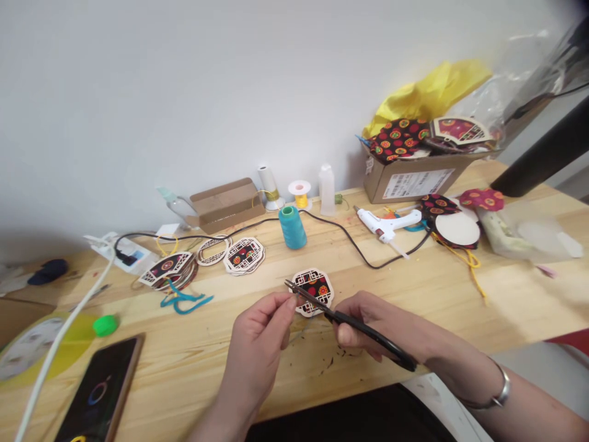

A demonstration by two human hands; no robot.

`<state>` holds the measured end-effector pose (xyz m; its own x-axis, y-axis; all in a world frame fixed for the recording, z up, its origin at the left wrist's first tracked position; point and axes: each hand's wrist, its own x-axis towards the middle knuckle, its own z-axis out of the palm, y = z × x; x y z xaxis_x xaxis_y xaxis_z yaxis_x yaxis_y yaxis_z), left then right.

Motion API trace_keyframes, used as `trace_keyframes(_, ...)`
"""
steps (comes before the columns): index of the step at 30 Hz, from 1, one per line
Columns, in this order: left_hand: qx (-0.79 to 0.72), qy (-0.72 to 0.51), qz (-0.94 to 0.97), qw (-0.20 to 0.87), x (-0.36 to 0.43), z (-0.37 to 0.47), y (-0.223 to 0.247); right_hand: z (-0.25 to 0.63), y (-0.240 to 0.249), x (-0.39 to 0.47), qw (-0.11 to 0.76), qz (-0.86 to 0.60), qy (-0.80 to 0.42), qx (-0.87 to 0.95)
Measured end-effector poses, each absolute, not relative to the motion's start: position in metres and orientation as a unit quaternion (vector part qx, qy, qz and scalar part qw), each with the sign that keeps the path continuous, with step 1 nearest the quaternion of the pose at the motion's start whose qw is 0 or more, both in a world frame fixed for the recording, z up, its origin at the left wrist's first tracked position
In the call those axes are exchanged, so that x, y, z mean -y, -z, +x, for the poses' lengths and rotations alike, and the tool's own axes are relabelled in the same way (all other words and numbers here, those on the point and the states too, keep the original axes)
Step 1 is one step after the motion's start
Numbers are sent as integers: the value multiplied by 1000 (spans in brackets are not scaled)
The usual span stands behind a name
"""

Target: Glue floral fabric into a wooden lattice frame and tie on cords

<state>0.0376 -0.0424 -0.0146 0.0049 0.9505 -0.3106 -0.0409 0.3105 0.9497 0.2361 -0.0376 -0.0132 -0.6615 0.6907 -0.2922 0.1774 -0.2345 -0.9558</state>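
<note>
We see the right hand (368, 313) with its grip closed around black-handled scissors (372, 337); the left hand (260, 334) pinches beside the blades, its contents too small to tell; the lattice medallion (323, 286) lies behind them on the wooden table (184, 344); its floral fabric is already fitted; we cannot confirm any cut; similar medallions (245, 255) sit stacked; beyond stand a teal thread cone (292, 230) and a plain wall (230, 92).

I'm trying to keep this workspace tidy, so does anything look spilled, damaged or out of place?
One thing: small dark flecks lie scattered on the pale wooden tabletop, just below the bare right hand holding the black-handled metal scissors. They look like stray litter, loose and unsorted. Nothing looks clearly damaged.
</note>
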Motion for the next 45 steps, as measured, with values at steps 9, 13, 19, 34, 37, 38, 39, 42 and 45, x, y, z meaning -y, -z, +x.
trace_keyframes(9, -559, -425, 402, 587, 42, 36, 16, 235, 15, 37, 200, -365, -704, 575)
trace_keyframes(13, -556, -424, 402, 591, 43, 36, 16, 235, 13, 36, 198, -365, -719, 557)
trace_keyframes(19, -562, -440, 383, 586, 41, 35, 16, 242, 14, 41, 196, -386, -700, 569)
trace_keyframes(34, -539, -510, 330, 583, 30, 30, 9, 331, 29, 79, -33, -668, -122, 734)
trace_keyframes(37, -531, -515, 322, 591, 32, 30, 5, 353, 39, 82, -6, -663, -112, 740)
trace_keyframes(38, -528, -516, 318, 595, 34, 28, 1, 358, 41, 83, 2, -658, -107, 746)
trace_keyframes(39, -524, -518, 314, 599, 36, 26, -3, 361, 42, 84, 5, -655, -100, 749)
trace_keyframes(42, -513, -519, 302, 613, 44, 15, -22, 360, 41, 82, -4, -668, -65, 741)
trace_keyframes(45, -513, -544, 289, 598, 51, 6, -37, 344, 30, 73, -1, -675, -31, 738)
